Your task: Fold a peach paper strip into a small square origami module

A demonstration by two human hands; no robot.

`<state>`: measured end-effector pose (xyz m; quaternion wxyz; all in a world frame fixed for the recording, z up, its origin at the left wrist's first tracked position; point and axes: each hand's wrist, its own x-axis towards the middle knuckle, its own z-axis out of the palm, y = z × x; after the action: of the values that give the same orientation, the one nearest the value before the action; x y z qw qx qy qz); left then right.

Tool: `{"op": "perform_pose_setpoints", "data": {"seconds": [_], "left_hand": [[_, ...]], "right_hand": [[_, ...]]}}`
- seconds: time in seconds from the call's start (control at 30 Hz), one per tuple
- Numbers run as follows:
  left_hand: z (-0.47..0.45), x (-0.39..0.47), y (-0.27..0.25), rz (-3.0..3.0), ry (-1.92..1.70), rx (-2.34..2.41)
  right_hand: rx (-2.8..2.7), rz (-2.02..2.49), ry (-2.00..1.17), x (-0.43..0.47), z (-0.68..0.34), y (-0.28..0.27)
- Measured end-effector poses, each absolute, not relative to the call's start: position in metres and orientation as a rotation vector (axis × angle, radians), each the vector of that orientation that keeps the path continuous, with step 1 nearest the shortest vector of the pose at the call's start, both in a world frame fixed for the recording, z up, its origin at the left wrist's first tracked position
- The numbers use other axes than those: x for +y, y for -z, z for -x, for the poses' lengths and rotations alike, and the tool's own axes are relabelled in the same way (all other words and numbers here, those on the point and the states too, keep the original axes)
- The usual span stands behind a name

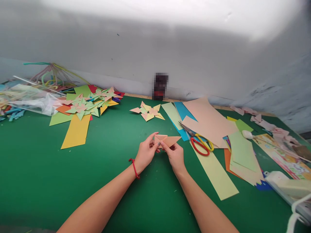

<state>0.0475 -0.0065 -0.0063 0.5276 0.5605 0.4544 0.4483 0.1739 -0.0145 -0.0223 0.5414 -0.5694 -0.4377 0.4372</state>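
A small folded piece of peach paper (167,140) with a pointed tip to the right is held just above the green table (116,136). My left hand (145,152), with a red cord on the wrist, pinches its left end. My right hand (174,155) pinches its lower middle with thumb and forefinger. Both hands meet at the paper, near the table's centre.
Scissors with red and yellow handles (199,140) lie just right of my hands on coloured sheets (209,121). A folded paper star (148,111) lies behind. A pile of paper stars (89,103) and a plastic bag (34,97) sit at the back left. A white device (286,186) is at the right edge.
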Motion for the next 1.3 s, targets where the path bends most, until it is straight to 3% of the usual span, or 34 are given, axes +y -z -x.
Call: {"op": "perform_pose_setpoints", "data": {"seconds": [0.53, 0.87, 1.3], "left_hand": [[-0.0436, -0.0077, 0.0050, -1.542, -1.041, 1.098], [-0.0471, -0.0032, 0.0099, -1.179, -0.942, 0.834], [-0.0464, -0.0044, 0.0035, -1.172, -0.895, 0.749]], "right_hand": [[-1.210, 1.270, -1.067, -0.0201, -0.1711, 0.0184], [-1.172, 1.275, -1.111, -0.0184, -0.1734, 0.0155], [-1.167, 1.258, -1.171, -0.0164, -0.1758, 0.0164]]}}
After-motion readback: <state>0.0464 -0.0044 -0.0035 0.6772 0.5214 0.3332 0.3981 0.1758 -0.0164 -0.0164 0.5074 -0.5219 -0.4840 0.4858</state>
